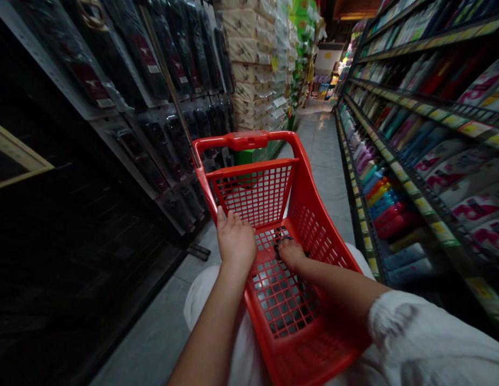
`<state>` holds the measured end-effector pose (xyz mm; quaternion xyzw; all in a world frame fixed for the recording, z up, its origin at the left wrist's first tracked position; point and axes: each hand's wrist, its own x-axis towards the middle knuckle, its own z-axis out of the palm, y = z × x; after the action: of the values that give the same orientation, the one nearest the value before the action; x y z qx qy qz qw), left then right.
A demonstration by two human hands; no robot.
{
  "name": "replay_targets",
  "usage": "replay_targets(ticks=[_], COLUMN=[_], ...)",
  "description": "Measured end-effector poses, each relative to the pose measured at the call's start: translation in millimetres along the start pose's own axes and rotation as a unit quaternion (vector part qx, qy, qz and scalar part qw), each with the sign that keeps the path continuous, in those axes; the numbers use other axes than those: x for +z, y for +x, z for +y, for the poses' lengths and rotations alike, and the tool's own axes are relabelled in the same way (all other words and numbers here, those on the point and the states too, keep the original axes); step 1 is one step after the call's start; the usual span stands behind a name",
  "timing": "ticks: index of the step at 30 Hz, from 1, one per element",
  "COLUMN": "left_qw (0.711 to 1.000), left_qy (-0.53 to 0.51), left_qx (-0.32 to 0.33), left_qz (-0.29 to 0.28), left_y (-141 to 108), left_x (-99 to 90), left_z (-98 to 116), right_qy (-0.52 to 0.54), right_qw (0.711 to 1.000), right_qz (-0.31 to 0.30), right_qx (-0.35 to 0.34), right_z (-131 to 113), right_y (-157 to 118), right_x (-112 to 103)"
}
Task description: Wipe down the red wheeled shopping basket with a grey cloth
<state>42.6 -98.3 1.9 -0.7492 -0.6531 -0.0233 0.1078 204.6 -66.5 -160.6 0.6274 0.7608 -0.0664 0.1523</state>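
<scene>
Where two white-clad knees [201, 294] are seen, basket [266, 255]: one, glossy red plastic, grid-walled, one looped handle [249, 140]; positioned between them.
Left hand [236, 241]: laid at left rim [205, 186], fingers held close together; grip can't be told.
Right hand [291, 254]: placed inside basket, fingers curled at one black item [277, 250], blurred; hold can't be told.

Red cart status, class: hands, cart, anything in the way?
Red cart between knees. Left hand at left rim. Right hand inside, at partly hidden dark item. Shelving alongside.
</scene>
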Motion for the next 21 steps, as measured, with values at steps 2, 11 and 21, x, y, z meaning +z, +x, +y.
replay_targets(ticks=[2, 11, 21], left_qw=[1.000, 1.000, 0.999], left_qy=[-0.006, -0.028, -0.030], left_qx=[0.004, 0.000, 0.009], left_qz=[-0.016, -0.004, 0.024], left_y=[0.2, 0.6, 1.6], left_x=[-3.4, -0.7, -1.9], left_z=[-0.2, -1.7, -3.5], right_qy=[0.006, 0.024, 0.051], right_qw=[0.999, 0.992, 0.990], right_qz=[0.006, 0.057, 0.043], right_qx=[0.045, 0.106, 0.125], right_z=[0.1, 9.0, 10.5], right_y=[14.7, 79.7, 77.0], right_x=[-3.3, -7.3, -9.2])
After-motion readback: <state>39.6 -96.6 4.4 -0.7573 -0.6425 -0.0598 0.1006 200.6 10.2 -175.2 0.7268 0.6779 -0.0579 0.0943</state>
